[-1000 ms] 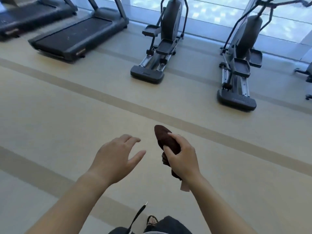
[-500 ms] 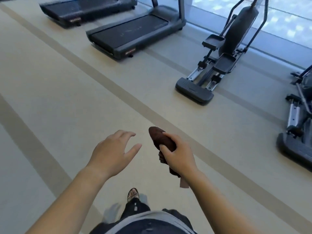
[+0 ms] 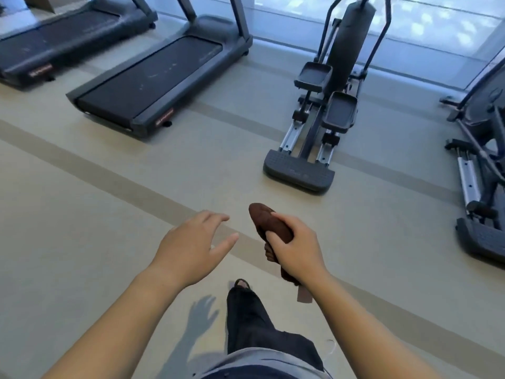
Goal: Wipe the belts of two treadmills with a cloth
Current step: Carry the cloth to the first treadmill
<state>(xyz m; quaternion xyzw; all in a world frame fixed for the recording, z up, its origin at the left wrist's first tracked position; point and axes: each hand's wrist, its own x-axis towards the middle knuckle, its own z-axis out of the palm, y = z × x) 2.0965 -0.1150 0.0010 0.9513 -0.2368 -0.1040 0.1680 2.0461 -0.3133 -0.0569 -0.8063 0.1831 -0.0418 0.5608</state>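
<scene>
My right hand (image 3: 296, 251) is closed around a rolled dark brown cloth (image 3: 266, 222), whose end sticks out past my fingers. Just left of it my left hand (image 3: 191, 246) hovers with fingers spread and nothing in it, not touching the cloth. Two dark treadmills stand on the floor ahead to the left: the nearer treadmill (image 3: 153, 80) has a black belt with faint light marks, and the farther treadmill (image 3: 54, 45) lies at the top left. Both hands are well short of either belt.
An elliptical trainer (image 3: 322, 110) stands ahead at right of centre, and a second elliptical (image 3: 483, 187) sits at the right edge. Beige floor (image 3: 82, 214) with darker stripes lies between me and the machines. My leg and foot (image 3: 243, 305) show below. Windows run along the back.
The view has swung and closed in: the treadmills and the elliptical look nearer and larger. My foot has stepped forward. Both hands keep the same pose, cloth still in the right.
</scene>
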